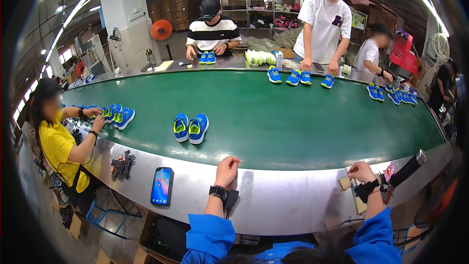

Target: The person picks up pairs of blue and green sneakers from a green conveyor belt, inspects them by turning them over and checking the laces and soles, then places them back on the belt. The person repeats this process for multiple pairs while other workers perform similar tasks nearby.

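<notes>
My left hand (pixel 227 170) rests by the near edge of the green belt (pixel 293 117), its fingers drawn together with nothing visible in them. A dark strapped device (pixel 218 192) sits on that wrist. Over the metal ledge to the right, my right hand (pixel 361 171) is curled closed beside a small tan block (pixel 345 183) and a pale flat piece (pixel 361 207). Whatever its fingertips hold, if anything, is hidden. The nearest pair of blue and lime shoes (pixel 198 128) stands on the belt, ahead and left of my left hand, touched by neither hand.
A phone (pixel 161 186) and a heap of black parts (pixel 122 165) lie on the metal ledge (pixel 278 193). A dark tube (pixel 408 168) is right of my right hand. More shoes (pixel 124 118) sit by a co-worker in yellow (pixel 58 142); other co-workers handle shoes across the belt.
</notes>
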`<state>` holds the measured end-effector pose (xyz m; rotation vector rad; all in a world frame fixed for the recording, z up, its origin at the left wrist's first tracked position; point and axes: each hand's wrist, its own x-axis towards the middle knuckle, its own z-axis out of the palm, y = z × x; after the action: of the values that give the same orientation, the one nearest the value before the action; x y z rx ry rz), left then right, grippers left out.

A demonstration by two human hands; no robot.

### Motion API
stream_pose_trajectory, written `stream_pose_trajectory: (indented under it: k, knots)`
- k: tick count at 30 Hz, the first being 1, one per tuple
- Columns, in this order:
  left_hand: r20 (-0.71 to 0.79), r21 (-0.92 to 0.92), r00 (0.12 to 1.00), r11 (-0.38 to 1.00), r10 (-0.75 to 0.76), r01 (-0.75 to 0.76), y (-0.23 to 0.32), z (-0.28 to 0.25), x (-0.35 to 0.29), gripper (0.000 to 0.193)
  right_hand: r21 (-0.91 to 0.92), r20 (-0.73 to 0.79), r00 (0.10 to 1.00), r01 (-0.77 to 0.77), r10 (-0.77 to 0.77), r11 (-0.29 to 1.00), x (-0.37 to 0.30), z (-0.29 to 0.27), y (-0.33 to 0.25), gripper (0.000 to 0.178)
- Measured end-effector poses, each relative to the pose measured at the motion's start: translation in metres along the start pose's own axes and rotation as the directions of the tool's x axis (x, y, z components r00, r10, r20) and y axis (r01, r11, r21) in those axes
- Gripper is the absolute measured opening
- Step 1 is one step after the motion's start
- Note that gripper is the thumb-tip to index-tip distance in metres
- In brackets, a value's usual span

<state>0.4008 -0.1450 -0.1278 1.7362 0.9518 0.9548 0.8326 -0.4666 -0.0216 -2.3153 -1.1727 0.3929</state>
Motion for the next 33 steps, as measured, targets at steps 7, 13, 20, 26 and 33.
stream_pose_trajectory:
  k: [7, 13, 20, 26, 33]
  knots:
    - [-0.021, 0.205, 0.99, 0.97, 0.142, -0.134, 0.005, 0.007, -0.008, 0.015, -0.113, 0.061, 0.924, -0.369, 0.377, 0.923, 0.01, -0.028, 0.052, 0.053]
    - [0.014, 0.203, 0.984, 0.963, 0.178, -0.177, 0.009, 0.014, -0.004, 0.018, -0.355, -0.128, 0.992, -0.051, 0.005, 0.933, -0.043, -0.122, -0.116, 0.051]
    - [0.077, 0.208, 0.997, 0.978, 0.016, -0.032, 0.017, -0.002, -0.004, 0.019, -0.505, -0.212, 0.801, 0.401, -0.561, 0.764, 0.008, -0.231, -0.299, 0.034]
    - [0.369, -0.054, 0.85, 0.904, -0.377, 0.425, 0.021, -0.01, 0.042, 0.022, -0.351, -0.256, 0.824, 0.408, -0.506, 0.843, 0.13, -0.305, -0.425, 0.03]
    - [0.242, -0.503, 0.905, 0.753, -0.349, 0.424, 0.034, 0.043, 0.087, 0.02, 0.192, -0.039, 0.947, 0.321, -0.319, 0.927, 0.423, -0.134, -0.387, 0.026]
